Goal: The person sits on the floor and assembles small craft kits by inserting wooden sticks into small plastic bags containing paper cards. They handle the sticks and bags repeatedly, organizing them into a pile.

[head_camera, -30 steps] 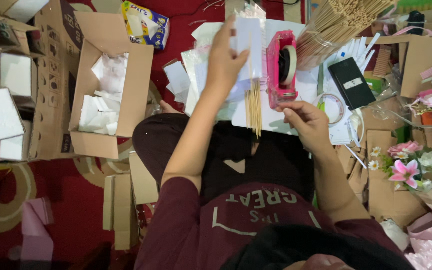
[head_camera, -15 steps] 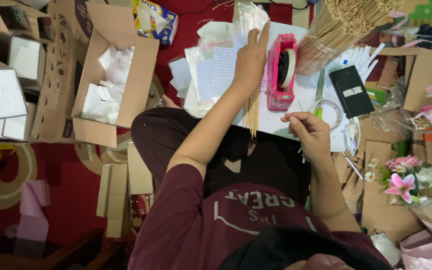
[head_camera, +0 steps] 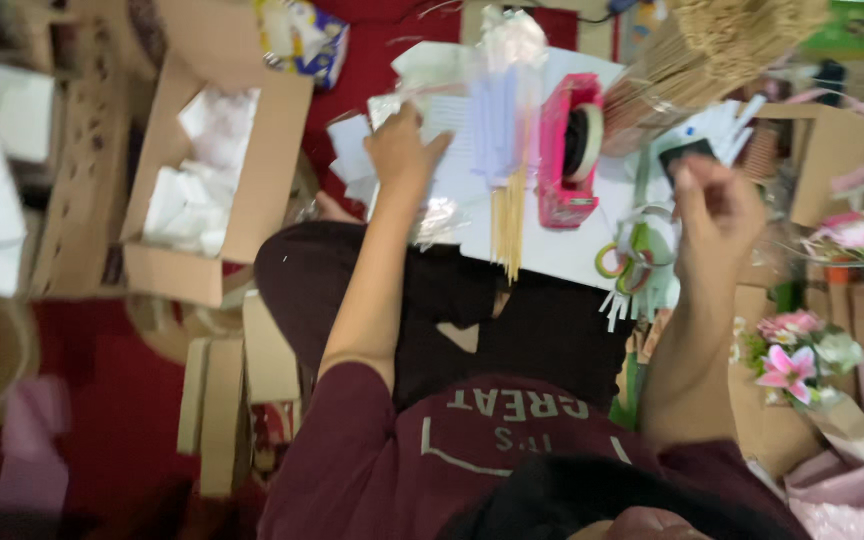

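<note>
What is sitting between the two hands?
In the head view, a pink tape holder and a bundle of thin wooden sticks lie between the left hand and the right hand.

Single head view, steeply downward, close.

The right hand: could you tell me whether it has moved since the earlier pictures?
Yes. The right hand has lifted off the white sheet and swung outward, away from the pink tape dispenser, toward the flowers' side.
</note>
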